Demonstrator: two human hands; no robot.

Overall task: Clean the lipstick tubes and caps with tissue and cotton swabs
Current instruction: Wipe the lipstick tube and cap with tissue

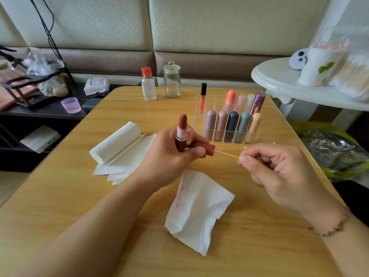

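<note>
My left hand (pixel 171 154) grips an uncapped dark red lipstick tube (pixel 182 128) standing upright, and also holds its dark red cap (pixel 205 148) lying sideways with the opening facing right. My right hand (pixel 279 172) pinches a cotton swab (pixel 227 154) whose pink-stained tip sits at the cap's opening. A crumpled tissue (pixel 195 208) with red smears lies on the wooden table (pixel 79 196) below my hands.
A clear acrylic organizer (pixel 229 134) holds several coloured lipsticks behind my hands. A tissue roll (pixel 117 142) and loose sheets lie at the left. A small bottle (pixel 148 84) and a glass jar (pixel 172 80) stand at the table's far edge.
</note>
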